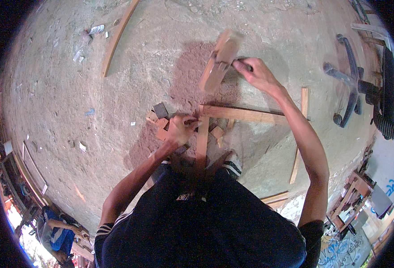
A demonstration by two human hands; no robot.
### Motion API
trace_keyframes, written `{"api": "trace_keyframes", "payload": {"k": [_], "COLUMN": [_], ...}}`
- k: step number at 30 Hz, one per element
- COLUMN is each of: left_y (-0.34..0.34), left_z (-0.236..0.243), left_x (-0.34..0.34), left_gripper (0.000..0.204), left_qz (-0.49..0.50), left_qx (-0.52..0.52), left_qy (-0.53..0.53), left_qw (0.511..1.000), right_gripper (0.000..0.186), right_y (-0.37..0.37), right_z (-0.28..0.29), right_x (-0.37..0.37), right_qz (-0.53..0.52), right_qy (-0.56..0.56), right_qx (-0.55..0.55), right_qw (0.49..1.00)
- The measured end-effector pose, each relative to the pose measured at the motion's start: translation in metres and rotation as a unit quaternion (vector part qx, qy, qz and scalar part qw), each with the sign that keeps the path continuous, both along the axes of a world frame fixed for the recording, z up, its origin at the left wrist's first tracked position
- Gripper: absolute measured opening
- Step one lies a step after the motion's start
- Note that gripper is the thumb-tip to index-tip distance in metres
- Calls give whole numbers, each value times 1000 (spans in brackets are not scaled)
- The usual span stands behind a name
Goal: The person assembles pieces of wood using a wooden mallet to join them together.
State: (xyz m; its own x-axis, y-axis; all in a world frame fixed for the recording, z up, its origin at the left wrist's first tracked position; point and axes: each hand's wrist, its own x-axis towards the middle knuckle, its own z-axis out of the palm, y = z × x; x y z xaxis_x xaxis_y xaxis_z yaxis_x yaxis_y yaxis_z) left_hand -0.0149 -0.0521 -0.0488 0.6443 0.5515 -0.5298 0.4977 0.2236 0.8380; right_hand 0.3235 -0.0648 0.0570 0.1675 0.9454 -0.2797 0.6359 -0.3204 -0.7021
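My right hand (256, 73) grips a motion-blurred, mallet-like wooden tool (219, 62), raised above the joint of two wood strips. My left hand (181, 133) is closed at that joint, fingertips together on something small I cannot make out. The horizontal strip (246, 114) runs rightward from the joint to near a loose upright strip (294, 165). The other joined strip (202, 143) runs down between my feet. Small wooden blocks (163, 125) and a dark square block (160, 109) lie beside my left hand, and more small blocks (217, 132) lie right of the joint.
A long board (116, 42) lies on the concrete floor (63, 89) at the upper left. A wheeled chair base (349, 102) is at the right, wooden items (349, 201) at lower right. Another person (60, 232) is at the lower left edge.
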Motion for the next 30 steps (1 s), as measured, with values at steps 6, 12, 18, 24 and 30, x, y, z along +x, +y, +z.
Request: {"api": "trace_keyframes", "payload": {"k": [6,12,18,24,30], "left_y": [4,6,6,2,5], "left_z": [17,33,19,0,8], "left_x": [5,8,4,0,1], "left_gripper": [19,26,25,25,19], "left_qz": [-16,12,-31,-23,-56], "left_qx": [14,21,85,83,80], "left_qy": [16,-21,-1,-20,23], "left_qw": [1000,999,996,996,995], "right_gripper": [57,61,57,60,63], "right_y": [-7,-8,-6,-7,-6], "right_z": [0,4,7,6,5], "right_x": [-3,-2,0,-3,-3], "right_qz": [75,-42,-4,15,-69], "right_qy": [-101,35,-32,-18,48], "right_qx": [-75,30,-62,-59,21], "right_qw": [989,998,998,998,996]}}
